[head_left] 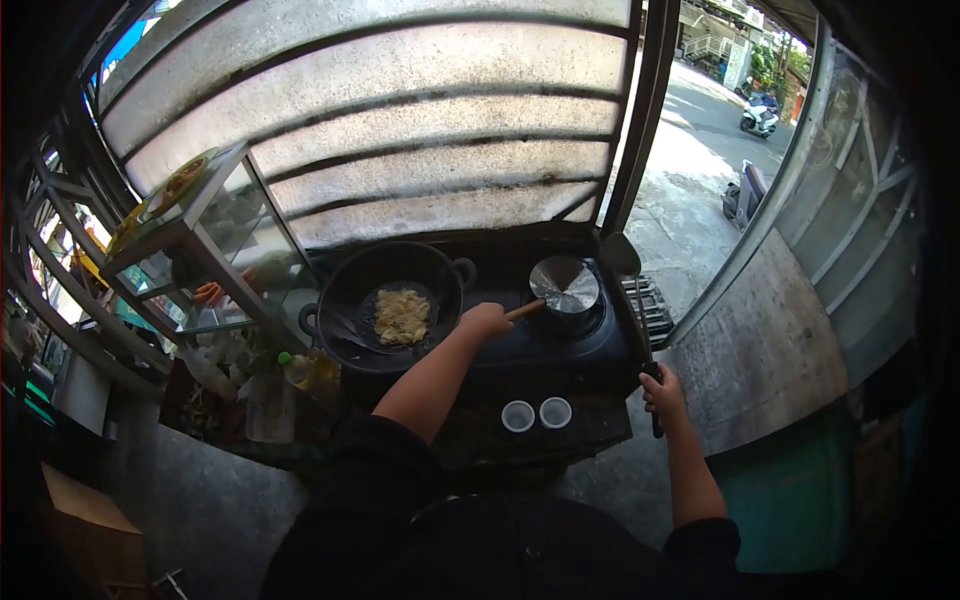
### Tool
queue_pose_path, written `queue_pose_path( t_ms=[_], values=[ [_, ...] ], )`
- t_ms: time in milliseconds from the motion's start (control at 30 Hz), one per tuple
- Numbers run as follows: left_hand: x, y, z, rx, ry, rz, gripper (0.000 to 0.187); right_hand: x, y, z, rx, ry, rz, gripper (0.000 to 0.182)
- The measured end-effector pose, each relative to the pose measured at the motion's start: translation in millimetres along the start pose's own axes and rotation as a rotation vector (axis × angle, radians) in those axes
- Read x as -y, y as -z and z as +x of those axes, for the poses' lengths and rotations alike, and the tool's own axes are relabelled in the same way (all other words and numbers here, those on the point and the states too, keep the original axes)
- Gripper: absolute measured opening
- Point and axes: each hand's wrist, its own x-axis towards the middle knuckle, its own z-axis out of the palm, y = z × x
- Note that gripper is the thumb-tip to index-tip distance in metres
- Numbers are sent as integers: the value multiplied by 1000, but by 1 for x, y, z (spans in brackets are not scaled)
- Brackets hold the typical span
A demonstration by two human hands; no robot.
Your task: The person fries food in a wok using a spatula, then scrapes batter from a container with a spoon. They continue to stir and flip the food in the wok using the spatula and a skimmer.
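My left hand (484, 325) is wrapped round the wooden handle (525, 310) of a small metal saucepan (567, 287), which sits over the right burner of the black stove (487, 350). In my right hand (664, 392) is the black grip of a long ladle (621, 256); its dark bowl is raised at the stove's right edge, beside the saucepan. To the left of the saucepan, a black wok (345, 285) with two loop handles holds a golden, fried-looking mass of food (402, 317). My left forearm passes close by the wok's right rim.
Two small white cups (518, 416) stand in front of the stove. A glass display case (235, 240) rises at the left, with a green-capped bottle (297, 370) near its base. Behind is a slatted panel (450, 110); a doorway at right shows a street with a scooter (760, 117).
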Motion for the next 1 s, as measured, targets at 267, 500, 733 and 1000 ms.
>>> queue_pose_path(
  t_ms=[267, 500, 733, 1000],
  values=[
    [14, -24, -85, -203, -28, -762, 40, 9, -57, -44, 118, -14, 528, 32],
    [84, -28, -194, -430, 62, -1077, 32, 18, -118, -32, 244, -27, 309, 21],
    [150, -27, -257, -758, 272, -1025, 31, 48, -206, -24, 624, -261, 223, 29],
    [217, -54, -302, -862, 381, -995, 34, 47, -306, 7, 497, -173, -126, 63]
  ],
)
